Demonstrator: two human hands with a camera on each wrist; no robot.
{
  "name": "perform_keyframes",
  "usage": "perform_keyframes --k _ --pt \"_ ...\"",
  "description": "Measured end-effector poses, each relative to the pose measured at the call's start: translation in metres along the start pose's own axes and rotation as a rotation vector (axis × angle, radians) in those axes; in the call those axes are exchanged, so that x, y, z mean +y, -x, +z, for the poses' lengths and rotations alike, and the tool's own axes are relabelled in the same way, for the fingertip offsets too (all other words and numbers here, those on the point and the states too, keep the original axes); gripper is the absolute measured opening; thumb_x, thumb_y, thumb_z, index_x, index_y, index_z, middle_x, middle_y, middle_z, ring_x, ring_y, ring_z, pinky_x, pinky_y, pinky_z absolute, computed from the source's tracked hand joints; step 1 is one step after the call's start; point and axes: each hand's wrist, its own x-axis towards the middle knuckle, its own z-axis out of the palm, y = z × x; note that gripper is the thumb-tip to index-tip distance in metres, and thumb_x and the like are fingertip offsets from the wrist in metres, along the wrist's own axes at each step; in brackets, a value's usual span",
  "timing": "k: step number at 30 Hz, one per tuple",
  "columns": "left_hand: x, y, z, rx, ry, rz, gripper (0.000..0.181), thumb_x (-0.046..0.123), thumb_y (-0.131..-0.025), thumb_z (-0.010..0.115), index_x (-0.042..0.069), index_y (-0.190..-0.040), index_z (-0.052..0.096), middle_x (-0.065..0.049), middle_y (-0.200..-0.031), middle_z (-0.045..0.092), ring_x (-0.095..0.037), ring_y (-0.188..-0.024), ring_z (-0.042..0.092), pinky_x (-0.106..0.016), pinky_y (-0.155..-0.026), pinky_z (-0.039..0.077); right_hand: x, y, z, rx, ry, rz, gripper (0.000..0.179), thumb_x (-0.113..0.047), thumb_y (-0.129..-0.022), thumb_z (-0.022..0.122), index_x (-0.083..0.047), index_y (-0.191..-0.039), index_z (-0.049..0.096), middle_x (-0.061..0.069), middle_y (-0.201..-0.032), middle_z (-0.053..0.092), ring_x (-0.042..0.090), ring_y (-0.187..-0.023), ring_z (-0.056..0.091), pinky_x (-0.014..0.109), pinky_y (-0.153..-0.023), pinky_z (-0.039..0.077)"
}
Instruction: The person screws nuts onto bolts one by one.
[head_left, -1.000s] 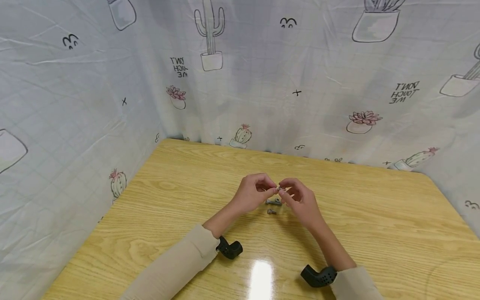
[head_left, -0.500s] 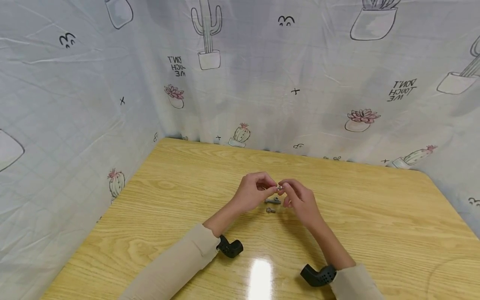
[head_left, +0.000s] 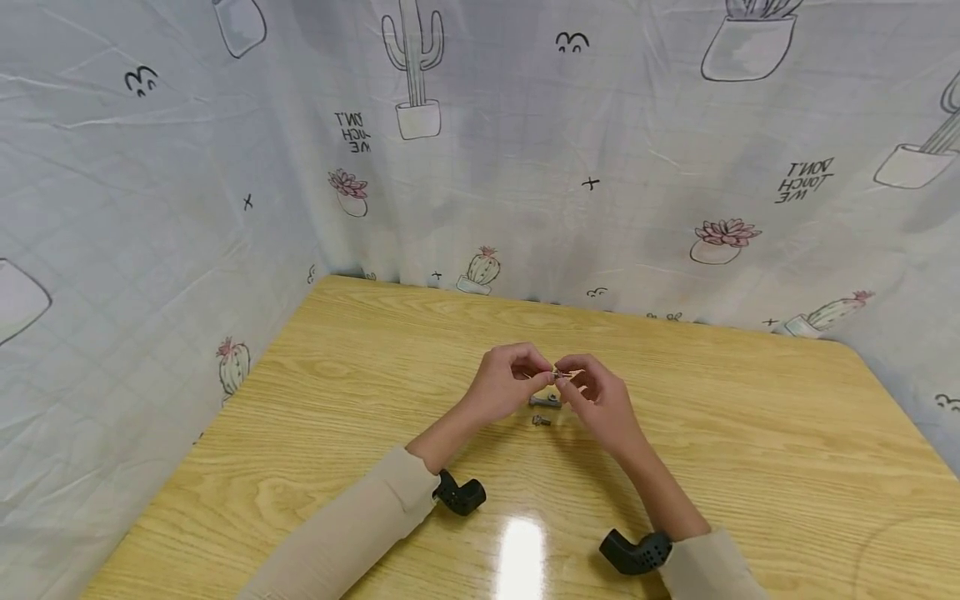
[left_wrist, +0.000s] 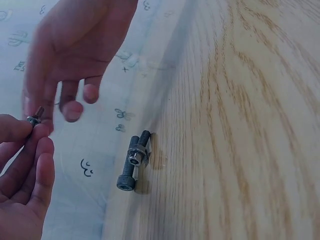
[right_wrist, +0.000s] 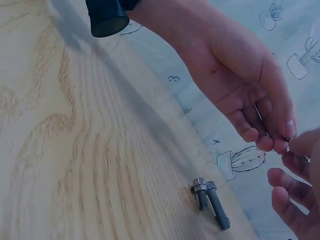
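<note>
My left hand (head_left: 507, 385) pinches a small metal bolt (left_wrist: 39, 112) between thumb and fingers, its threaded tip towards my right hand. The thumb and index finger of my right hand (head_left: 598, 398) close around the same spot, at a nut (left_wrist: 33, 120) on the bolt. That hand's other fingers are bent loosely. Fingertips hide much of the bolt. Below the hands, a long socket-head bolt (head_left: 542, 402) lies on the table with what looks like a nut at one end. Nearer to me lies a shorter bolt (head_left: 541, 421) with a nut by its head.
The wood-grain table (head_left: 375, 375) extends around the hands. A pale curtain (head_left: 510, 150) with cactus drawings hangs behind and to the left. Black wrist-camera mounts (head_left: 636, 553) stick out inward from both wrists. Light glares off the table's near part.
My left hand stays nearly still. My right thumb and fingers roll at the bolt, shifting over it half a second ago and then back. The bolts on the table have not moved.
</note>
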Motion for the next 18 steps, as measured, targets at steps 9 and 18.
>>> perform_keyframes --k 9,18 --pt "-0.002 0.001 -0.002 -0.009 0.018 0.014 0.003 0.013 -0.091 0.068 0.011 -0.092 0.07 -0.007 -0.092 0.071 -0.017 -0.082 0.068 -0.022 -0.073 0.055 -0.015 0.002 0.0 0.017 -0.009 0.039 0.022 -0.012 -0.102 0.048 0.004 -0.111 0.061 0.022 -0.097 0.063 0.019 -0.066 0.06 0.031 -0.057 0.051" --pt "-0.004 0.003 -0.002 -0.011 0.022 0.019 0.005 0.015 -0.091 0.068 0.01 -0.092 0.07 -0.006 -0.092 0.071 -0.012 -0.081 0.067 -0.022 -0.074 0.056 0.003 0.004 0.003 0.052 -0.018 0.002 0.023 -0.024 -0.101 0.053 -0.004 -0.1 0.065 0.017 -0.08 0.063 0.027 -0.064 0.058 0.025 -0.055 0.049"
